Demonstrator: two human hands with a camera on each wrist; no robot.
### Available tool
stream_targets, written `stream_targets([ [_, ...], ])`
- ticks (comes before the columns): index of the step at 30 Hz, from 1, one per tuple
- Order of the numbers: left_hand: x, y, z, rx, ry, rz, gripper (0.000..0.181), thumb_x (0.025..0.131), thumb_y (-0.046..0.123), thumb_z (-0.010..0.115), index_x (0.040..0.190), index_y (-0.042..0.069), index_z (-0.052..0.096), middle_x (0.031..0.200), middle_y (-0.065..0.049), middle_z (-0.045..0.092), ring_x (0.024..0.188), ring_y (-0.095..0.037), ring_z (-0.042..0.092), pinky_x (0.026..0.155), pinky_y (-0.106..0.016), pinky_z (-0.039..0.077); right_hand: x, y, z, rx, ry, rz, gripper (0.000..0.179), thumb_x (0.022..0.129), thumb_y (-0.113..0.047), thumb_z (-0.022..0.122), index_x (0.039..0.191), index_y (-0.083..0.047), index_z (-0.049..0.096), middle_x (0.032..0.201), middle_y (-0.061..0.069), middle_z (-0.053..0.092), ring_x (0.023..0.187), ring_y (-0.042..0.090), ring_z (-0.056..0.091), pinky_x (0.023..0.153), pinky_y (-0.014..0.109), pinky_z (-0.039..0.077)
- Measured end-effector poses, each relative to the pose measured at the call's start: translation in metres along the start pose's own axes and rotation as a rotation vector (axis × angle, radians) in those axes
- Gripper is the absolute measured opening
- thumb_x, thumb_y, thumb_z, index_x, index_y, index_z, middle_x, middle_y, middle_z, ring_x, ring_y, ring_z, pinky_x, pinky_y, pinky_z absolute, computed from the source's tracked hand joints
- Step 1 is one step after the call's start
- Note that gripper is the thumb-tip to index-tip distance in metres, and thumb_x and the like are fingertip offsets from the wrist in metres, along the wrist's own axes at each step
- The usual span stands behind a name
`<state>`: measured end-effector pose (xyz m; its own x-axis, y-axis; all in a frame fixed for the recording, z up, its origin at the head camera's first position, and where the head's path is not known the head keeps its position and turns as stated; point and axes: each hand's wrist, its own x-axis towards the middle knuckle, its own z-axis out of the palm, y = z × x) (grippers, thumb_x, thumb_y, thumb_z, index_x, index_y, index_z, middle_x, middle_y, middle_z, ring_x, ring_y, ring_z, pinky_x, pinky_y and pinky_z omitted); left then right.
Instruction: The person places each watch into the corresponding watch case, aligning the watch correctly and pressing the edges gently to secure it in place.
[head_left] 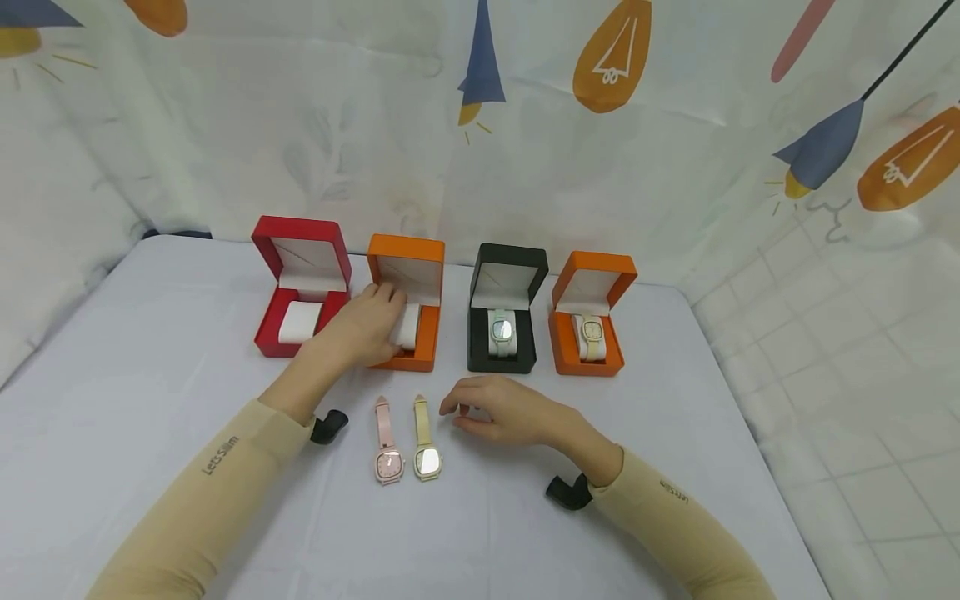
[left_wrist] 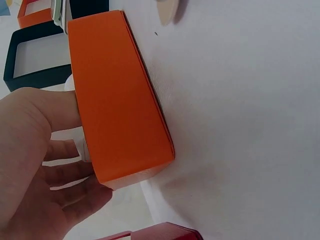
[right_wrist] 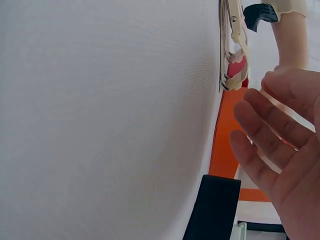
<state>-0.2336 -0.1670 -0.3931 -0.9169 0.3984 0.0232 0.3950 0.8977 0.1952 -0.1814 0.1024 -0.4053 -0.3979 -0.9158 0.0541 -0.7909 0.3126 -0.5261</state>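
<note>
My left hand (head_left: 367, 325) reaches into the left orange watch box (head_left: 426, 337), whose lid is raised. Its thumb and fingers grip the white watch cushion (head_left: 407, 327), partly hidden by the hand. In the left wrist view the box's orange side (left_wrist: 115, 100) covers the fingertips. My right hand (head_left: 510, 408) hovers over the table with loosely bent fingers and holds nothing. Just left of it lie a yellow-strap watch (head_left: 423, 437) and a pink watch (head_left: 386, 442), side by side with faces toward me.
A red box (head_left: 270, 325) with a bare white cushion (head_left: 301, 322) stands at left. The dark green box (head_left: 480, 363) holds a pale green watch (head_left: 502, 330). In the right orange box (head_left: 558, 346) sits a cream watch (head_left: 592, 331). A patterned curtain (head_left: 390, 125) hangs behind.
</note>
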Motion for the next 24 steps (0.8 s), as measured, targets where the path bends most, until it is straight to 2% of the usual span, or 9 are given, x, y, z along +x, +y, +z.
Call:
stream_targets([
  [14, -0.0051, -0.0005, 0.0015, -0.063, 0.018, 0.006, 0.079, 0.080, 0.016, 0.085, 0.140, -0.007, 0.038, 0.135, -0.027, 0.048, 0.121, -0.041, 0.047, 0.105, -0.057, 0.046, 0.0014, 0.0000, 0.0014, 0.011, -0.029, 0.026, 0.019, 0.098, -0.005, 0.068, 0.117, -0.008, 0.071, 0.112, 0.000, 0.070, 0.097, 0.007, 0.062, 0.090, 0.024, 0.054],
  [24, -0.0086, 0.0020, -0.0012, -0.114, 0.026, -0.018, 0.079, 0.082, 0.015, 0.082, 0.141, -0.007, 0.035, 0.136, -0.027, 0.045, 0.114, -0.041, 0.051, 0.097, -0.057, 0.052, 0.0025, -0.0008, 0.0004, 0.018, -0.044, 0.018, 0.019, 0.099, -0.006, 0.067, 0.118, -0.009, 0.070, 0.113, 0.000, 0.070, 0.097, 0.007, 0.062, 0.091, 0.023, 0.053],
])
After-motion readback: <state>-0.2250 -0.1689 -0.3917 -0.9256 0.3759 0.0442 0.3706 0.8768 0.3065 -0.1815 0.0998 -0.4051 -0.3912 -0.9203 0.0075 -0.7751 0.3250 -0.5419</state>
